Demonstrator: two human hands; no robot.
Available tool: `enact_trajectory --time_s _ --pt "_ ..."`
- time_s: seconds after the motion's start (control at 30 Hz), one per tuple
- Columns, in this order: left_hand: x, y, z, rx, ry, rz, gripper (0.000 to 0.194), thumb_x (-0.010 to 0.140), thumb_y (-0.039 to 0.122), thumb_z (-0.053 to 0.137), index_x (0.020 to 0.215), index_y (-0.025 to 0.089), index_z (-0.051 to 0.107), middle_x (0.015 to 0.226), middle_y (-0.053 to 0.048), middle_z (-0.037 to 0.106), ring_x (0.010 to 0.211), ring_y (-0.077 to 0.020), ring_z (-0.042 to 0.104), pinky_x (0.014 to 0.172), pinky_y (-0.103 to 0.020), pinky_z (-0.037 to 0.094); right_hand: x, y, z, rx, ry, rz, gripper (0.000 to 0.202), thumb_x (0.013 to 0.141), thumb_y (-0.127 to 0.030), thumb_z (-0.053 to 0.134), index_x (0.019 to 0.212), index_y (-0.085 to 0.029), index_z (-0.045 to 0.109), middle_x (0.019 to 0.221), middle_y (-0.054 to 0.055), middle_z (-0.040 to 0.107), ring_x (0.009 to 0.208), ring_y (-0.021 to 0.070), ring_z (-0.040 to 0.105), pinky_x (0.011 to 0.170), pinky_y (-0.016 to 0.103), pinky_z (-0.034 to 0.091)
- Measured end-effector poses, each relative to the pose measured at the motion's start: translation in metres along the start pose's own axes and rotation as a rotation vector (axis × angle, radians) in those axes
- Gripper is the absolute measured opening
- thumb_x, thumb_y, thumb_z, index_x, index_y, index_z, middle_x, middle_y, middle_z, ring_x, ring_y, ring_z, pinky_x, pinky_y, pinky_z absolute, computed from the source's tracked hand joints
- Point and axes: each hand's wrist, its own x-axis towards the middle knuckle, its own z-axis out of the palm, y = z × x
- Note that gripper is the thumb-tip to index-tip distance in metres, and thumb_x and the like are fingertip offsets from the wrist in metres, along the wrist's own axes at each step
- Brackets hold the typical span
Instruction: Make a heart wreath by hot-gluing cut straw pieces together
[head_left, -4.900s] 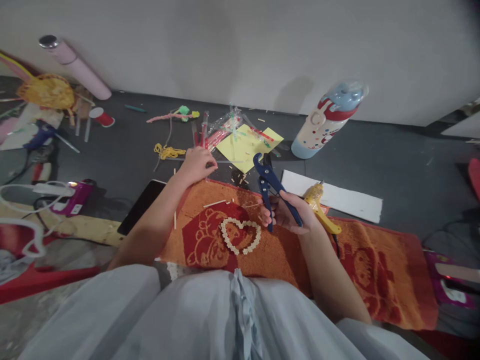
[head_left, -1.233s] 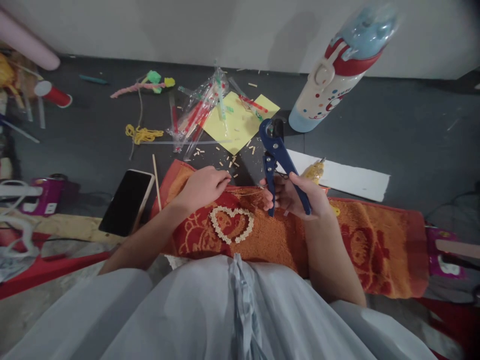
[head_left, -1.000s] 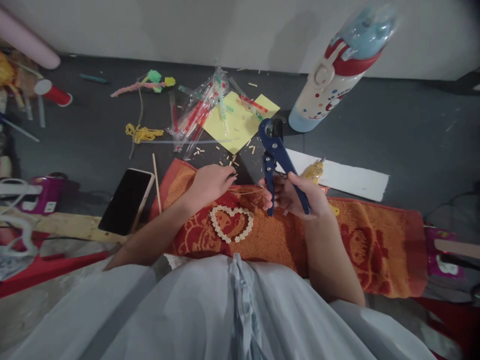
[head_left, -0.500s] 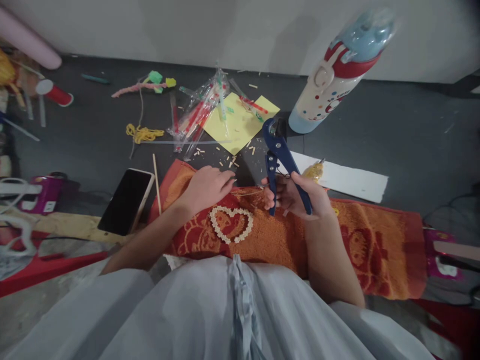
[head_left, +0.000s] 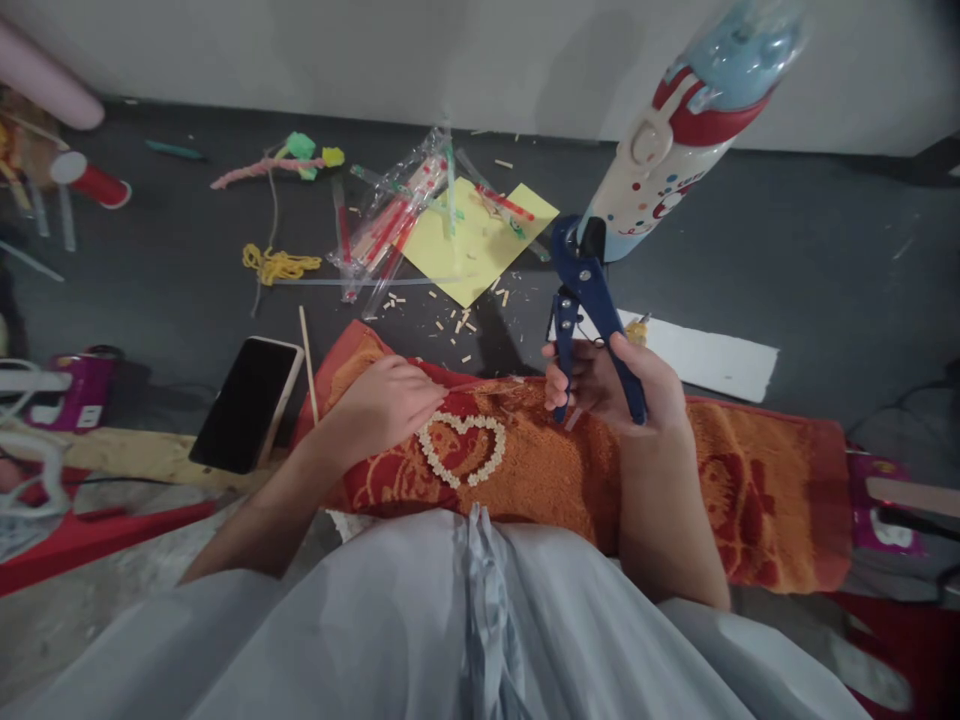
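- A blue cutter [head_left: 589, 275] is held up in the right hand [head_left: 622, 385].
- The grip of that hand is wrapped round the cutter's two handles: the thumb is laid on one and the fingers are curled round the other. The handles are spread apart.
- The foot of a tall bottle [head_left: 690, 130] is partly hidden by the cutter's head. Whether the two are touching cannot be told.
- The left hand [head_left: 386, 400] is held palm down over the left part of the towel [head_left: 562, 480]. Its fingertips are hidden, so whether its grip is let go or something small is pinched cannot be told.
- A heart [head_left: 501, 438], made of tiny pale bits, is laid on the towel. It is placed between the hands, just beside the left one.
- The towel, orange and red, is spread on the black tabletop [head_left: 825, 260].
- More pale bits [head_left: 463, 322] are scattered past the towel, near the yellow paper [head_left: 491, 245].
- Red straws [head_left: 394, 220] are bunched in clear wrap by the paper's left corner.
- Yellow string [head_left: 281, 265] is bundled to the left of the straws.
- A phone [head_left: 246, 405] is set by a thin stick [head_left: 308, 365], left of the towel.
- A white strip [head_left: 731, 365] is partly covered from view by the right hand.
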Motion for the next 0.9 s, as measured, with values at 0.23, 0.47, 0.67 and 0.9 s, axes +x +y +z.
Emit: enact_trajectory --time_s 0.23,0.47,0.67,0.9 --pt "0.003 0.006 -0.002 0.041 -0.039 -0.031 0.029 0.096 0.025 0.043 0.097 0.019 0.071 0.092 -0.004 0.074 0.083 -0.0175 0.065 0.08 -0.033 0.043 -0.006 -0.007 -0.007 0.082 0.024 -0.078 0.046 0.077 -0.058 0.058 0.096 -0.017 0.066 0.078 0.005 0.061 0.069 0.0179 0.062 0.07 0.036 0.051" --pt "0.056 0.011 -0.01 0.14 -0.104 -0.072 0.026 0.094 0.022 0.045 0.1 0.018 0.07 0.092 -0.006 0.071 0.09 -0.02 0.061 0.079 -0.033 0.043 -0.008 -0.009 -0.008 0.094 0.032 -0.111 0.05 0.075 -0.058 0.063 0.1 -0.015 0.066 0.078 0.005 0.062 0.067 0.0177 0.061 0.067 0.034 0.052" --pt "0.097 0.016 -0.003 -0.01 -0.064 0.136 0.027 0.095 0.032 0.048 0.103 0.02 0.071 0.093 -0.006 0.066 0.093 -0.0202 0.056 0.084 -0.034 0.042 -0.007 -0.007 -0.012 0.062 0.007 -0.099 0.044 0.08 -0.058 0.055 0.095 -0.018 0.062 0.078 0.006 0.062 0.078 0.0218 0.065 0.072 0.038 0.054" --pt "0.102 0.026 0.01 0.074 -0.114 0.159 0.029 0.095 0.03 0.046 0.087 0.017 0.071 0.091 -0.008 0.065 0.094 -0.0216 0.055 0.082 -0.035 0.041 -0.007 -0.008 -0.011 0.006 0.052 -0.091 0.039 0.08 -0.059 0.052 0.093 -0.025 0.066 0.077 0.004 0.064 0.071 0.0203 0.063 0.069 0.039 0.053"
